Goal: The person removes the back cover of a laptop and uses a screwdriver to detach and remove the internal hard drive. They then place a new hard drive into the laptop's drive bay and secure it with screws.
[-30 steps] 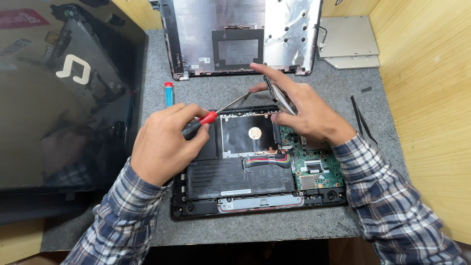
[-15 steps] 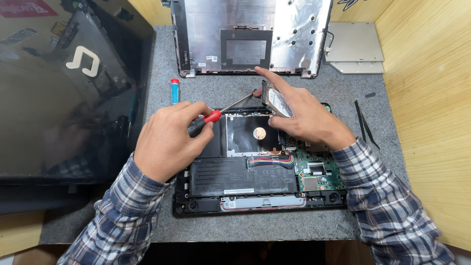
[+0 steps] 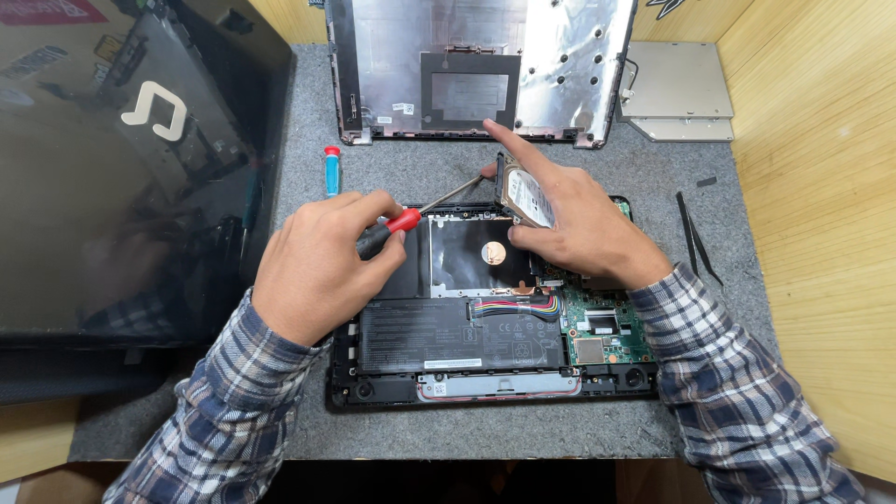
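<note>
An opened laptop base [image 3: 485, 392] lies on a grey mat, showing a black battery [image 3: 457, 336], a metal plate with a copper disc [image 3: 492, 252] and a green circuit board [image 3: 607, 331]. My left hand [image 3: 317, 266] grips a screwdriver with a red and black handle [image 3: 397, 224]; its shaft points up and right toward the drive. My right hand [image 3: 574, 224] holds a silver hard drive [image 3: 523, 194] tilted on edge above the base's top right, with the index finger stretched out.
A removed laptop bottom cover [image 3: 467, 65] leans at the back of the mat. A flat optical drive [image 3: 677, 93] lies at back right, black tweezers [image 3: 695, 238] at the right, a blue tube with a red cap [image 3: 331, 170] at left. A dark glossy panel [image 3: 121, 168] fills the left.
My right hand has lifted the hard drive slightly and tipped it more upright. My left hand with the screwdriver has stayed in place.
</note>
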